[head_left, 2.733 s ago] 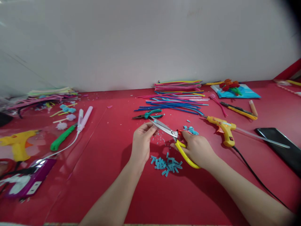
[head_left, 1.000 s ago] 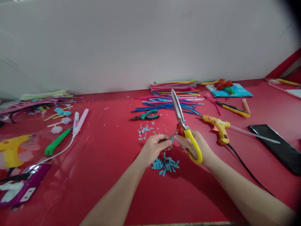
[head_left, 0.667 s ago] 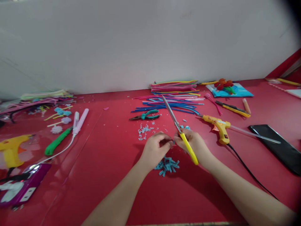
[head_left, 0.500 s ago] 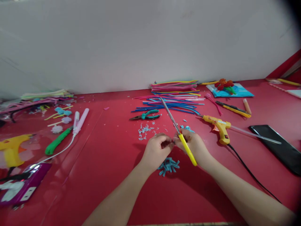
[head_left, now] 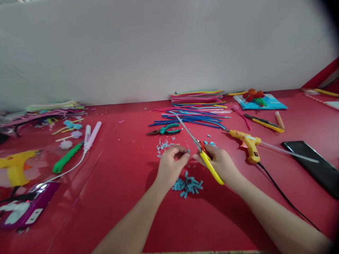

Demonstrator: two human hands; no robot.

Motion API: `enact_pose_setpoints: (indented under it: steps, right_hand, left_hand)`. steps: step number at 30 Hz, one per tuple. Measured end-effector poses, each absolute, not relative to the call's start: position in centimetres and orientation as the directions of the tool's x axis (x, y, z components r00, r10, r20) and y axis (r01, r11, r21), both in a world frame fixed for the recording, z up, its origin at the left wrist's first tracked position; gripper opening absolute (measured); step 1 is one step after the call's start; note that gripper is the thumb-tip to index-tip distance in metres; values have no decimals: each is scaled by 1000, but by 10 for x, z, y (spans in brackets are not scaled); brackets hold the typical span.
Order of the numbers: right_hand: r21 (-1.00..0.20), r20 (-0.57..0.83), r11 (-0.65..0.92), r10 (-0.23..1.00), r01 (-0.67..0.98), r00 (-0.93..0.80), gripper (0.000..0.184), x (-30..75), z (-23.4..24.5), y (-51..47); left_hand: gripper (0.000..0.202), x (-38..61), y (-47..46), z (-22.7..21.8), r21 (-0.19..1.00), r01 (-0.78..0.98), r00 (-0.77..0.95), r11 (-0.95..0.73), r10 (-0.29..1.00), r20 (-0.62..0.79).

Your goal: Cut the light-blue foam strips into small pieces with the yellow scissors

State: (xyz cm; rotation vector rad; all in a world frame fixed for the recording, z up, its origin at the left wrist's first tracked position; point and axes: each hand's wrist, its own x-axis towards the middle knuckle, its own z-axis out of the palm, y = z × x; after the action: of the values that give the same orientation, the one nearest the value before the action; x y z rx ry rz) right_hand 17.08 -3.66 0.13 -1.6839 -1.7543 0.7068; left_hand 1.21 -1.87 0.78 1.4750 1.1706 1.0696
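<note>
My right hand [head_left: 221, 163] grips yellow-handled scissors [head_left: 201, 151] whose closed blades point up and to the left over the red table [head_left: 111, 169]. My left hand [head_left: 171, 165] is just left of them, its fingers pinched on a small light-blue piece that barely shows at the fingertips. Below both hands lies a pile of short light-blue cut pieces [head_left: 187, 184]. Fine blue trimmings [head_left: 162, 144] are scattered just beyond my left hand.
Green-handled pliers [head_left: 165, 130] and a heap of coloured pipe cleaners [head_left: 196, 109] lie behind. A yellow glue gun [head_left: 247, 144] with its cable and a black phone [head_left: 312, 165] sit at the right. Left: green knife [head_left: 66, 158], pink tool [head_left: 91, 135], another glue gun [head_left: 14, 167].
The scissors swung from nearly upright to a low slant pointing left. My left hand drew a little away from the right, still pinching the small blue piece.
</note>
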Motion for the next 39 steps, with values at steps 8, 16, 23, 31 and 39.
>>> enact_pose_setpoints:
  steps: [8,16,23,31,39]
  right_hand:
    - [-389,39,153,988,909,-150,31,171,7,-41]
    - [-239,62,176,984,955,-166,37,174,2,-40]
    - [-268,42,182,983,946,-177,39,173,3,-42]
    - [-278,34,170,985,946,-167,39,172,3,-41]
    - [-285,33,169,986,944,-166,38,173,3,-41]
  left_hand:
    - [12,1,-5,10,946,-323,-5,9,1000,-11]
    - [8,-2,-4,11,943,-332,-25,-42,999,36]
    - [7,-3,-1,12,935,-353,-62,-26,998,4]
    - [8,-4,0,10,925,-374,-83,-62,996,34]
    - [7,-5,0,9,930,-363,-82,-60,996,32]
